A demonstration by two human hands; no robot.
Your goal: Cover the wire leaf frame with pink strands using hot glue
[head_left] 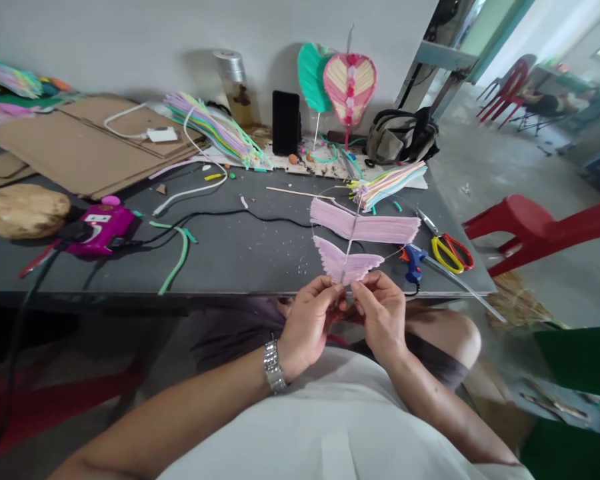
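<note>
Both hands meet at the table's front edge, pinching the lower tip of a lilac pipe-cleaner fan (350,261) on a wire frame. My left hand (307,320), with a metal watch at the wrist, grips the tip from the left. On the other side, my right hand (383,313) pinches the same tip. Above the V-shaped lower section, a wider lilac band (385,229) crosses the central stem. To the right lie a blue glue gun (414,263) and scissors (449,252) with yellow and red handles. The fingertips partly hide the fan's bottom end.
Pipe-cleaner bundles (393,185), a black phone (286,123), a jar (236,87) and a grey bag (403,135) stand along the back. Two finished fans (350,90) lean there. Cardboard (80,147) and a magenta power strip (103,227) are left. A red chair (535,230) stands right.
</note>
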